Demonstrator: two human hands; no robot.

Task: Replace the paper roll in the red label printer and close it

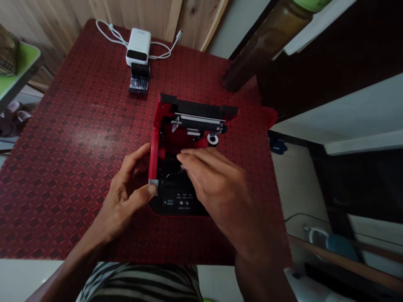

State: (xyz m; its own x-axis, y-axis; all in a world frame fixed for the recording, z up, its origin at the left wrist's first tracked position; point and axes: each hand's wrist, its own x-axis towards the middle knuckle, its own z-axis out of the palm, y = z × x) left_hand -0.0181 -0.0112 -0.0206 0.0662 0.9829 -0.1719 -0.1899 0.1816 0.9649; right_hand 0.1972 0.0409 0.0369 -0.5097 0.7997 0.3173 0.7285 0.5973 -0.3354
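Note:
A red and black machine [153, 155] with its lid raised stands on the red patterned table [78, 134]. A roller bar [200, 124] runs across the underside of the lid. My left hand [124, 191] steadies the machine's left side, thumb on the grey front corner and fingers around the outer wall. My right hand [214, 180] reaches over the front panel into the open compartment, fingers bent together near a dark part [171, 161]; what the fingertips hold, if anything, is hidden. A small roll with a white ring end [213, 139] is beside the machine's right side.
A white power bank [138, 44] with a white cable [163, 50] lies at the back left, a black roll with a patterned strip [139, 83] just before it. A tall bottle [261, 46] stands at the back right.

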